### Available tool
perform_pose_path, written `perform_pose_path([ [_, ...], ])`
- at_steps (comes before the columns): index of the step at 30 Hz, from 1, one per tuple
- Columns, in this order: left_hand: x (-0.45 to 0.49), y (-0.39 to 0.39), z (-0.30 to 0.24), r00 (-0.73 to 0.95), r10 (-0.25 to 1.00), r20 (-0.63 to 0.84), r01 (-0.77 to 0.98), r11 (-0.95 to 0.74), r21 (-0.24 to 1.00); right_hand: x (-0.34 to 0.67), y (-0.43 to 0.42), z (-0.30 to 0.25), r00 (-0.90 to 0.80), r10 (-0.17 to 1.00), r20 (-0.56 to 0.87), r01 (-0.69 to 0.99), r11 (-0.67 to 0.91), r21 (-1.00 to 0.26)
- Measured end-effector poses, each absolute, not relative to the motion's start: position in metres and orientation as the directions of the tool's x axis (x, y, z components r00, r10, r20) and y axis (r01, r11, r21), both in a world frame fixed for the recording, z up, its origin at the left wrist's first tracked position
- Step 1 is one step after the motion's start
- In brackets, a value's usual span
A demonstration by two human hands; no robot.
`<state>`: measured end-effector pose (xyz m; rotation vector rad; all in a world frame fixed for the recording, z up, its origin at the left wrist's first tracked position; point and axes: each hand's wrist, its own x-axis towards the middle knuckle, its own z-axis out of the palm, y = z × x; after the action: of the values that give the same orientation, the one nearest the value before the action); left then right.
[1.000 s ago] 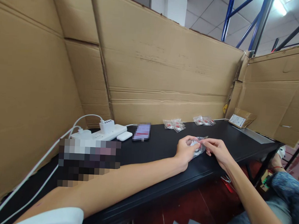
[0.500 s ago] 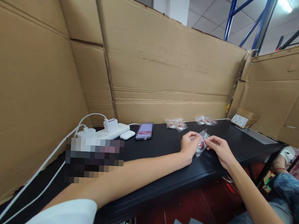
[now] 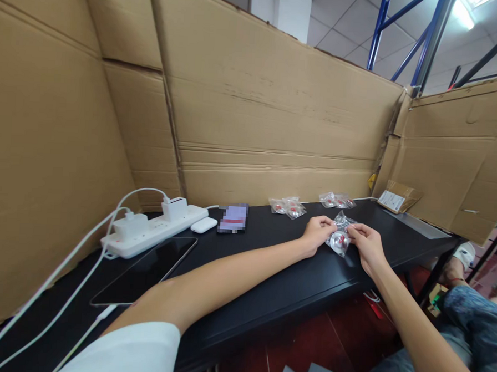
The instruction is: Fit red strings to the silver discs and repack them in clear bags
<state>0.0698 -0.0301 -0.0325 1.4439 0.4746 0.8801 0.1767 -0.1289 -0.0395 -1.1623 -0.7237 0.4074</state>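
At the bag (image 3: 339,243), pinching opposite edges with left hand (image 3: 317,234) and right hand (image 3: 367,246). Lying lengthwise forward, equally near both.

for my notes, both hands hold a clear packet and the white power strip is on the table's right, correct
No: the head view shows the white power strip at left on the table. The left hand and right hand hold the clear packet.
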Motion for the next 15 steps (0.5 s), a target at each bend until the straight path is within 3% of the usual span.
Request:
perform_pose_path([
  [10, 0.052, -0.032, -0.024, 0.678, 0.713, 0.177, -0.344, 0.096, 0.934, 0.175, -0.132, -0.03, 0.599, 0.755, 0.267, 0.028, 0.313, -0.949],
  [15, 0.053, -0.031, -0.024, 0.693, 0.684, 0.227, -0.332, 0.023, 0.943, 0.175, -0.132, -0.029, 0.59, 0.761, 0.269, 0.054, 0.296, -0.954],
])
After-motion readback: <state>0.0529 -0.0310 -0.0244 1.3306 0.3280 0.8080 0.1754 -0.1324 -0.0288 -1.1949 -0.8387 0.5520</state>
